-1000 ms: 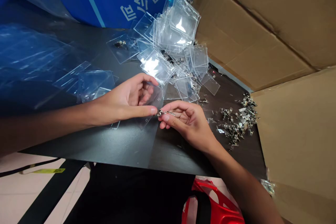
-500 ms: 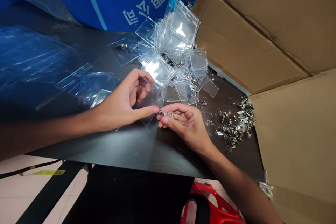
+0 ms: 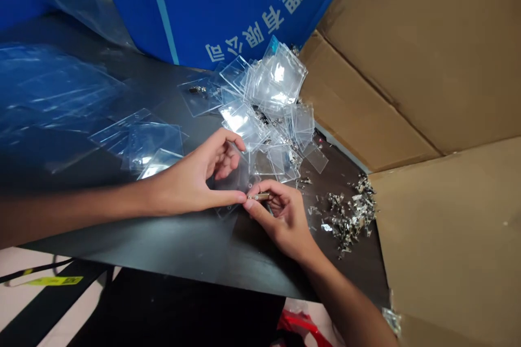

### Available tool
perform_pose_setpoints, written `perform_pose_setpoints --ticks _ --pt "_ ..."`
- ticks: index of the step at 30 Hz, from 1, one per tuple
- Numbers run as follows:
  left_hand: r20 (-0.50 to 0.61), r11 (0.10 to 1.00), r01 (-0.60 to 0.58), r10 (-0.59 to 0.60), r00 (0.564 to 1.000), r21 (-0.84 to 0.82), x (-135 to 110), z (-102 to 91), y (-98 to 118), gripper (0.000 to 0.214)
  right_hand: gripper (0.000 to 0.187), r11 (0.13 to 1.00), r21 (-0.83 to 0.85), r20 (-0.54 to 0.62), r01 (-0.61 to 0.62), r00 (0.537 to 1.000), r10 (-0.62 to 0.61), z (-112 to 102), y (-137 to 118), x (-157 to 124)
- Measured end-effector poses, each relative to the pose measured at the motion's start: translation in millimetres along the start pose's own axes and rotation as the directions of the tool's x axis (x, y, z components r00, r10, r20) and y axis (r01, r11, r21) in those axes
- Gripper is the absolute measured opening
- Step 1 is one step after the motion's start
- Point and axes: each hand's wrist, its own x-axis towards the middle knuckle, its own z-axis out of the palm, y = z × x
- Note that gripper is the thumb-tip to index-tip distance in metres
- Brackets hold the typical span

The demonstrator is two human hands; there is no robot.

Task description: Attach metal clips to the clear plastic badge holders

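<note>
My left hand (image 3: 203,176) has its thumb stretched out so that the tip meets the end of a small metal badge clip (image 3: 260,196). Its other fingers are loosely curled, well apart from the thumb. My right hand (image 3: 283,214) pinches this clip between thumb and fingers, which hide part of it. Behind the left thumb and fingers a clear plastic badge holder (image 3: 234,181) shows; whether it lies on the table or touches the hand I cannot tell.
Clear badge holders (image 3: 277,84) with clips among them are heaped ahead. More holders (image 3: 154,141) lie left, near a blurred blue-tinted stack (image 3: 52,92). Loose metal clips (image 3: 354,214) form a pile at right. Cardboard (image 3: 407,65) and a blue printed sheet (image 3: 228,0) border the dark table (image 3: 175,244).
The camera view has shifted, so the scene sits lower. The clip in my right hand now lies more level, with my left thumb still against its end.
</note>
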Motion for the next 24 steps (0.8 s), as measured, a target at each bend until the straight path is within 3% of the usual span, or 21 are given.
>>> perform_pose_setpoints --ticks 2,6,9,12,14,16,21,24 --pt "0.062 0.998 0.034 -0.032 0.998 -0.045 5.5 -4.7 1.2 0.058 0.028 1.0 -0.006 0.023 -0.027 0.999 0.027 -0.9 -0.1 -0.1" --pt "0.217 0.982 0.155 -0.13 0.967 -0.104 16.9 -20.6 1.1 0.029 0.028 0.996 -0.08 0.042 -0.042 0.998 0.045 -6.8 2.2 3.0" --pt "0.395 0.939 0.313 -0.234 0.888 -0.146 20.3 -32.0 0.4 0.034 0.033 0.999 -0.049 -0.016 -0.023 1.0 0.022 -13.2 4.5 8.9" --pt "0.556 0.892 0.429 -0.285 0.78 -0.145 17.2 -32.8 -2.8 0.022 0.059 0.999 0.037 -0.095 0.005 0.995 -0.001 -14.2 5.4 12.5" --pt "0.607 0.868 0.466 -0.281 0.744 -0.169 12.6 -26.4 -7.7 0.017 0.073 0.999 0.049 -0.134 0.006 0.991 0.001 -11.5 6.3 11.0" --pt "0.594 0.85 0.466 -0.248 0.765 -0.246 7.9 -17.0 -14.2 0.021 0.078 1.0 0.024 -0.171 0.001 0.985 0.003 -8.8 10.0 6.7" --pt "0.365 0.839 0.314 -0.15 0.919 -0.445 3.9 0.8 -29.4 0.039 0.081 1.0 -0.004 -0.364 -0.008 0.931 0.007 -10.2 28.8 -3.6" --pt "0.237 0.872 0.219 -0.122 0.964 -0.438 4.5 3.8 -30.8 0.048 0.063 0.996 0.052 -0.37 -0.076 0.925 0.09 -7.7 26.4 -4.3"
